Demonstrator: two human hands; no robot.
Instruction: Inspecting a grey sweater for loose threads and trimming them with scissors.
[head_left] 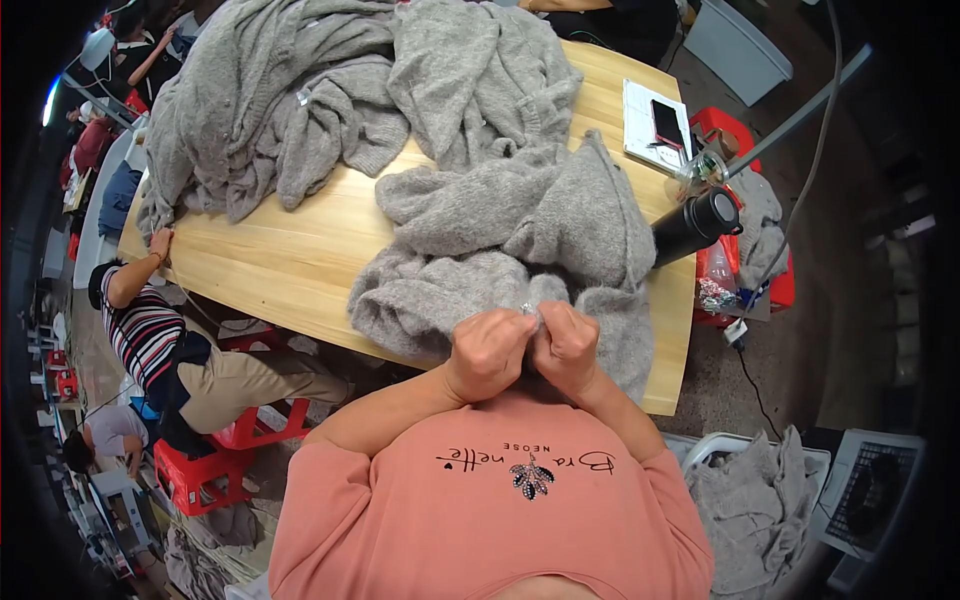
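A grey knitted garment (450, 285) lies rumpled at the near edge of the table, part of it hanging over toward my body. My left hand (488, 348) and my right hand (567, 345) are close together at its near edge, both closed in a pinch. Between their fingertips is a small raised bit of the grey knit, with a tiny pale spot beside it that I cannot make out. Most of the fingers are curled under and hidden.
More grey knits (270, 100) are heaped on the wooden table (270, 255). A black bottle (690, 228), a glass jar (698, 172) and a phone (667, 125) on papers stand or lie at right. Someone in a striped shirt (150, 325) sits left. A bin of knits (755, 500) is at lower right.
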